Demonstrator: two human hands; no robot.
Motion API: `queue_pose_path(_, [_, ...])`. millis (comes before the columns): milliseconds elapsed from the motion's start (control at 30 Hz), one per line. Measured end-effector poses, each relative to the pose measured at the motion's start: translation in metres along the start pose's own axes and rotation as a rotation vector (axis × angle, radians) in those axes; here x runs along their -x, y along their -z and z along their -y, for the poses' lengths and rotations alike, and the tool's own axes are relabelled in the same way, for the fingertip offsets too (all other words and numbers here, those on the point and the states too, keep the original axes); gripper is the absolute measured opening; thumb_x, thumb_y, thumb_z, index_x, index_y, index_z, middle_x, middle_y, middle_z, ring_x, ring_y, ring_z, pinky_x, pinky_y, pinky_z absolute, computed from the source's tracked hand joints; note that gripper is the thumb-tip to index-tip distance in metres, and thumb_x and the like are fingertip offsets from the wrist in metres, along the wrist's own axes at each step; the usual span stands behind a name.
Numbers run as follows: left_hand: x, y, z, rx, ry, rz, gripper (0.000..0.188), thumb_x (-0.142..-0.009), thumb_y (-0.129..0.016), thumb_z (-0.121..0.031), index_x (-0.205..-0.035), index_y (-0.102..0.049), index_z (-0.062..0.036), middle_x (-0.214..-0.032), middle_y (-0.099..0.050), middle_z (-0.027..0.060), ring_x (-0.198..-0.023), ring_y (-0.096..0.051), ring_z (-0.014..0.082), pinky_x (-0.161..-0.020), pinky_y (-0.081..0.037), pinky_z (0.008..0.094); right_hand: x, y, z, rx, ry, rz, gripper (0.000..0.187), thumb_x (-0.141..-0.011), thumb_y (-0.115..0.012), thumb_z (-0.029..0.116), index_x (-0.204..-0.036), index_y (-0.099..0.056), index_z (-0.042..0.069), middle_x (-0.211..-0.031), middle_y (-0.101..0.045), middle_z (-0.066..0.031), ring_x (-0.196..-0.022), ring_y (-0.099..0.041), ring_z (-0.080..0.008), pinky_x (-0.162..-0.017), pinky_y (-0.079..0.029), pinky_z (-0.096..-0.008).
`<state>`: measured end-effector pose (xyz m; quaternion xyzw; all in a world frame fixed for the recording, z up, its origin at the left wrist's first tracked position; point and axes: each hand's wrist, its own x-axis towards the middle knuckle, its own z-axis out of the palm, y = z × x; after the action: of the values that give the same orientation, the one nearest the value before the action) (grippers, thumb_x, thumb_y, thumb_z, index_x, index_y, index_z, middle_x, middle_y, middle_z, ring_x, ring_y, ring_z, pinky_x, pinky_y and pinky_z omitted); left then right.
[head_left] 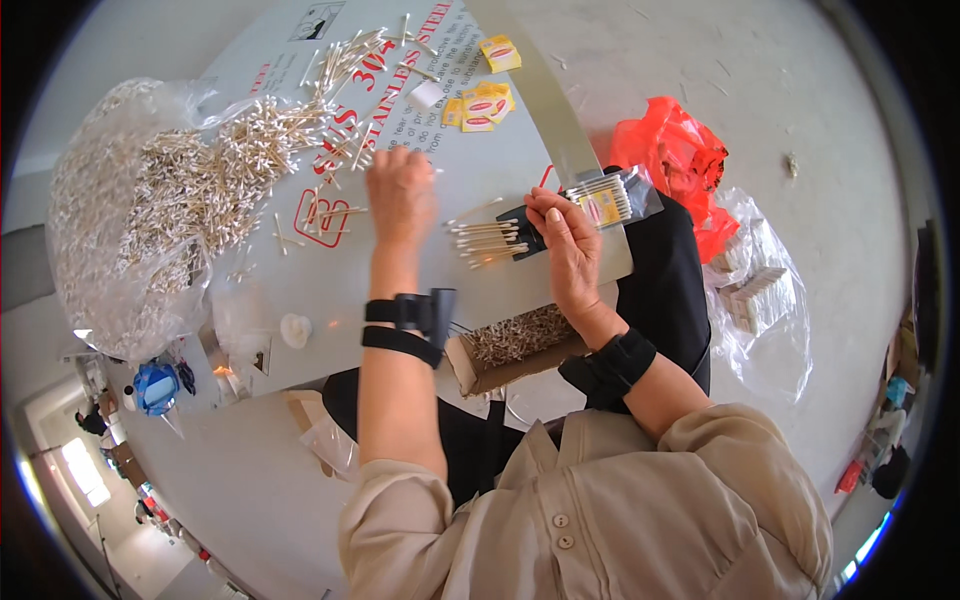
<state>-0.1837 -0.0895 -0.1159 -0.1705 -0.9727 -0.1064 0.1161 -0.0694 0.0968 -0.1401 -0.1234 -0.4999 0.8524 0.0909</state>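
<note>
Grey, with red and black printing, the bench (330,285) spreads across the upper left and middle of the head view. Near its right corner, the right hand (572,245) is between two groups of swabs. Its thumb and fingers are bent close together; whether they pinch anything cannot be told. Just left of those fingertips, a row of cotton swabs (488,240) lies side by side, right ends over a dark flat pad (522,232). Just right of the fingers, at the bench's right edge, is a swab pack (603,207) with a yellow card and a clear sleeve; contact between fingers and pack is unclear.

The left hand (402,195) is blurred over the middle of the bench, back uppermost, its fingers pointing toward the far edge. Their grip cannot be made out. Loose swabs (340,215) lie just left of it. A large clear bag (85,215) at the bench's left side spills a heap of swabs (190,190) toward the middle. Yellow cards (480,107) and a small white block (427,95) lie beyond the left fingertips, toward the right edge. An open cardboard box (480,380) of swabs sits against the near edge, between the forearms.
</note>
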Motion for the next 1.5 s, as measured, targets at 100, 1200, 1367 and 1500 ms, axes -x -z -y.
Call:
queue_pose_path(100, [0.013, 0.002, -0.045, 0.084, -0.013, 0.012, 0.009, -0.073, -0.064, -0.004, -0.081, -0.062, -0.0071, -0.089, -0.059, 0.0083, -0.092, -0.053, 0.0305, -0.079, -0.043, 0.0442, -0.002, 0.003, 0.001, 0.001, 0.013, 0.006, 0.026, -0.102, -0.05, 0.016, -0.115, -0.061, -0.004, -0.124, -0.059, -0.0114, -0.113, -0.057, -0.0175, -0.1, -0.046, -0.0288])
queue_pose_path(1200, [0.071, -0.013, -0.066, 0.896, 0.38, -0.366, 0.052, -0.102, -0.044, -0.033, -0.141, -0.039, 0.0001, -0.146, -0.039, 0.0188, -0.135, -0.039, 0.0307, -0.112, -0.03, 0.0413, -0.025, -0.021, -0.011, 0.19, 0.133, 0.097, 0.036, -0.104, -0.043, 0.02, -0.13, -0.053, -0.003, -0.139, -0.05, -0.0109, -0.127, -0.048, -0.0176, -0.108, -0.039, -0.0308])
queue_pose_path(1367, [0.065, -0.016, -0.087, 1.199, 0.459, -0.354, 0.051, -0.103, -0.042, -0.027, -0.144, -0.036, 0.0029, -0.144, -0.042, 0.021, -0.138, -0.036, 0.0293, -0.114, -0.027, 0.0415, -0.024, -0.023, -0.012, 0.261, 0.129, 0.147, 0.038, -0.104, -0.043, 0.022, -0.131, -0.052, -0.004, -0.138, -0.051, -0.0105, -0.125, -0.049, -0.0179, -0.108, -0.039, -0.0304])
queue_pose_path(1500, [0.069, -0.017, -0.074, 1.473, 0.478, -0.387, 0.053, -0.103, -0.043, -0.031, -0.145, -0.036, 0.0003, -0.15, -0.036, 0.019, -0.139, -0.034, 0.028, -0.115, -0.026, 0.0413, -0.024, -0.023, -0.006, 0.114, 0.01, 0.128, 0.04, -0.104, -0.043, 0.023, -0.132, -0.051, -0.005, -0.137, -0.051, -0.0126, -0.128, -0.048, -0.0199, -0.11, -0.038, -0.0326])
